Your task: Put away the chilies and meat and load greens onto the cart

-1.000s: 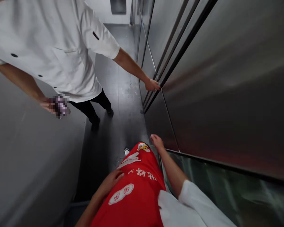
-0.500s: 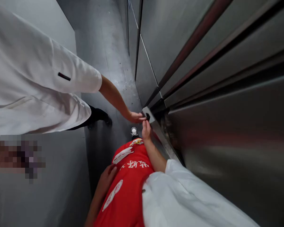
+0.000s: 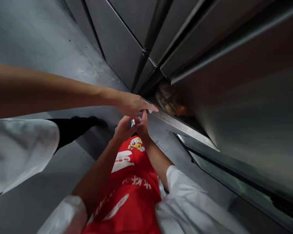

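My left hand [image 3: 125, 128] is raised close to my right, its fingers bent inward and overlapping at the tips. My right hand [image 3: 142, 126] has its fingers closed at the near end of a pulled-out steel drawer front [image 3: 185, 127]. What lies between my two hands is mostly hidden. Just above them, another person's hand [image 3: 130, 103] rests on the same end of the drawer front, one finger stretched along its top edge. Brownish and orange items [image 3: 173, 100], too dark to identify, show in the gap behind the drawer front.
A steel cabinet [image 3: 246, 130] fills the right side, with more steel panels [image 3: 123, 35] beyond it. The other person's dark-clad leg [image 3: 75, 128] stands on the grey floor [image 3: 51, 42] at left. A red apron [image 3: 136, 165] with white lettering covers my front.
My left hand has come up from beside the apron to join my right. The gap behind the drawer front looks wider. The other person's arm reaches further over, and my view has turned.
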